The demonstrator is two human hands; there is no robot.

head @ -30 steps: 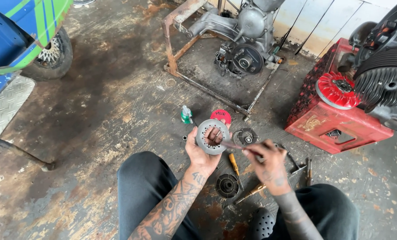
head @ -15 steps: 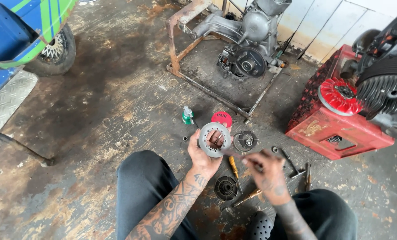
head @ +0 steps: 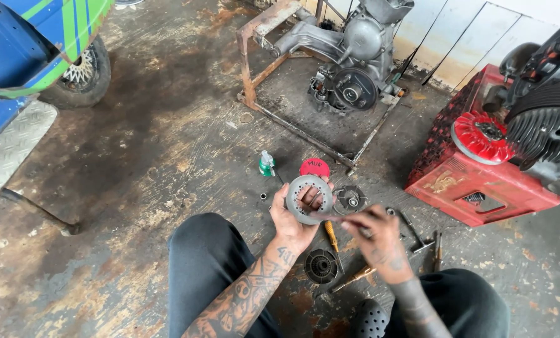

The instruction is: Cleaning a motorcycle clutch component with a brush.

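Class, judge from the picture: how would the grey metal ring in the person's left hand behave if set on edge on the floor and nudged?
The grey metal ring looks stiff and probably heavy for its size. Being round and flat, it would likely roll briefly, then topple. The floor looks oily, so the ring may be slippery in the left hand.

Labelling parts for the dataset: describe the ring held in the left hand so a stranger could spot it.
Start at the red crate on the right, then look left to the person's raised left hand. In its grip is a flat grey metal ring, open in the middle with a notched rim; unlike the dark round parts on the floor, it is off the ground.
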